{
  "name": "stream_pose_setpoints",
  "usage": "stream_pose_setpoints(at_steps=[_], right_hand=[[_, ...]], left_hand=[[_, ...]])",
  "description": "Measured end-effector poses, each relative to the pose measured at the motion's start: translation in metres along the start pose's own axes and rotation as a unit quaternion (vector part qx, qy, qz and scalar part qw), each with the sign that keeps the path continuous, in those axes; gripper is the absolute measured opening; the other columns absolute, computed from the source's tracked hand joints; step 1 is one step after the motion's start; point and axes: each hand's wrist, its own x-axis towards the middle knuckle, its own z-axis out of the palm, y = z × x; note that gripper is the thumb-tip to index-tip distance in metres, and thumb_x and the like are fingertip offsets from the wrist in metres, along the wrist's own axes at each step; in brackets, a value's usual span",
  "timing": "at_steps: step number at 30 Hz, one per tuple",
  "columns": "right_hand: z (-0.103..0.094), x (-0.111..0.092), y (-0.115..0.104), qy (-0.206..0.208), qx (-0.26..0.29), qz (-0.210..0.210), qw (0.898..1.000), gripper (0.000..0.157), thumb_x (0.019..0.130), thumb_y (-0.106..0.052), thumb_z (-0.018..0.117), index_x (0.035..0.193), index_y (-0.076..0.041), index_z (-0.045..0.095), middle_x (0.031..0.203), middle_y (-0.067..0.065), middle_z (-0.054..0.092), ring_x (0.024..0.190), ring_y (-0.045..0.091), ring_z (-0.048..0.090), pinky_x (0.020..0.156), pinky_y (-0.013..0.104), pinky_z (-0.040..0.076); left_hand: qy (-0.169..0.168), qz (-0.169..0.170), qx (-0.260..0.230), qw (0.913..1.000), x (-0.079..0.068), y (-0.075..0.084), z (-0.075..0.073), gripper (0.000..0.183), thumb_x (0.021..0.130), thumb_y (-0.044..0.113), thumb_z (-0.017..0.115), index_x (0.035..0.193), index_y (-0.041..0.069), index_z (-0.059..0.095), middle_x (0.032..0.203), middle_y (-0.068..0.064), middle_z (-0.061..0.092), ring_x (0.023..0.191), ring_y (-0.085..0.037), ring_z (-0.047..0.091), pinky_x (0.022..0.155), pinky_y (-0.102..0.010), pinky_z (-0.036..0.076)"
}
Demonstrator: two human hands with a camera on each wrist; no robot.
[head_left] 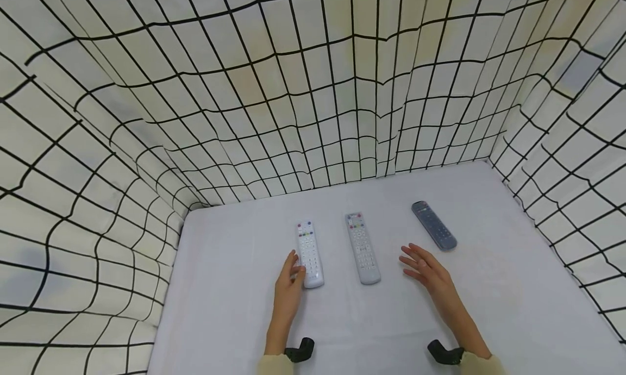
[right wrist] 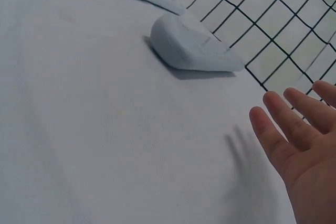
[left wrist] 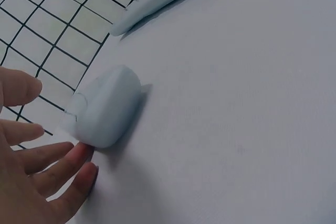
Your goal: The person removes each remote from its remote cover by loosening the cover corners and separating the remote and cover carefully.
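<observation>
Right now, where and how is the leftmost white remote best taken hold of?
Probably pinch the white remote across its long edges at mid-length, the left hand coming from the left: it lies flat, buttons up, slim and long, with that hand at its left side.

Back wall (head_left: 313, 106): wht cloth w/ blk grid, wavy folds, faint yel/orange blotches
L wall (head_left: 73, 201): same grid, bluish patches
R wall (head_left: 577, 163): same grid, bluish patch nr top
Bench (head_left: 220, 304): wht top, slight creases
Light: soft, faint shadows
</observation>
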Motion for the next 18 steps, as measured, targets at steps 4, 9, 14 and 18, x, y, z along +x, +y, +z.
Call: stream_pose_setpoints(at_steps=[4,9,14,18], right_hand=[[0.013,0.006,0.004,-0.010,0.022,0.026,0.999,0.047,0.109,-0.019,0.030,0.154,-0.005,0.025,0.157,0.026,0.030,0.136,0.018,0.051,0.103,0.024,0.049],[0.026,0.012,0.009,-0.044,0.093,0.038,0.994,0.050,0.110,-0.020,0.025,0.156,-0.003,0.017,0.160,0.029,0.021,0.141,0.025,0.045,0.107,0.030,0.047],[0.038,0.017,0.008,-0.056,0.132,0.067,0.987,0.052,0.110,-0.022,0.025,0.156,-0.002,0.011,0.161,0.028,0.018,0.143,0.030,0.042,0.109,0.031,0.045],[0.044,0.021,0.006,-0.050,0.111,0.081,0.989,0.054,0.110,-0.024,0.028,0.157,-0.004,0.012,0.161,0.025,0.022,0.143,0.034,0.040,0.109,0.027,0.044]], left_hand=[[0.024,0.003,0.042,0.9988,0.004,0.006,0.010,0.063,0.098,0.026,0.060,0.153,0.015,0.033,0.149,-0.009,0.049,0.117,-0.022,0.054,0.095,-0.041,0.047],[0.056,0.013,0.126,0.9903,0.008,0.011,0.025,0.076,0.090,0.028,0.071,0.152,0.006,0.033,0.144,-0.020,0.048,0.125,-0.034,0.049,0.097,-0.050,0.046],[0.078,0.011,0.183,0.9801,0.010,0.016,0.038,0.088,0.082,0.027,0.079,0.152,0.004,0.032,0.139,-0.023,0.044,0.122,-0.036,0.045,0.091,-0.049,0.045],[0.087,0.012,0.205,0.9749,0.010,0.020,0.042,0.087,0.081,0.024,0.080,0.151,0.001,0.033,0.136,-0.024,0.043,0.119,-0.035,0.043,0.087,-0.047,0.045]])
